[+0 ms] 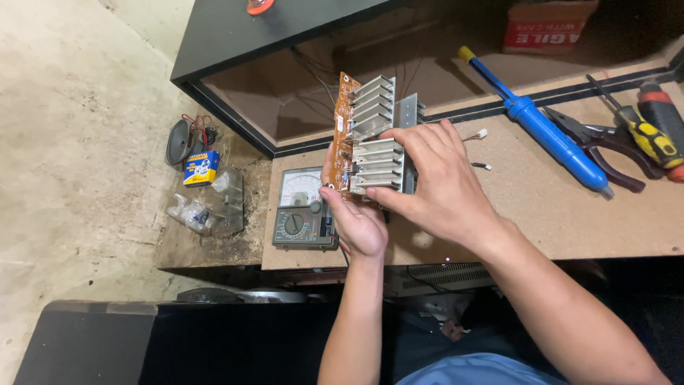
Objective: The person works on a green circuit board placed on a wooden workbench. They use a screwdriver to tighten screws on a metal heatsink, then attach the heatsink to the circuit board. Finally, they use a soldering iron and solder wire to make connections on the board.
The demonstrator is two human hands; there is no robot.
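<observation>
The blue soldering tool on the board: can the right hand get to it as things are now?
Probably not at once: the right hand is on the circuit board with its heat sinks. The path over the workboard to the blue soldering tool looks free, though.

A small rectangular box [200, 168] in blue, yellow and white lies on the worn board at the left, just beside a round grey speaker [178, 142] and a tangle of red wires. Near it, closer to the floor edge, sit crumpled clear plastic bags [206, 207], their contents too small to tell. At the top right, inside the open cabinet, a brown cardboard box [547, 27] shows a red face with white lettering, partly cut off by the frame. On the desk [570, 214], a grey analogue meter [303, 210] has a pale, arc-marked dial window above a round selector knob, partly covered by the left hand [356, 221].
</observation>
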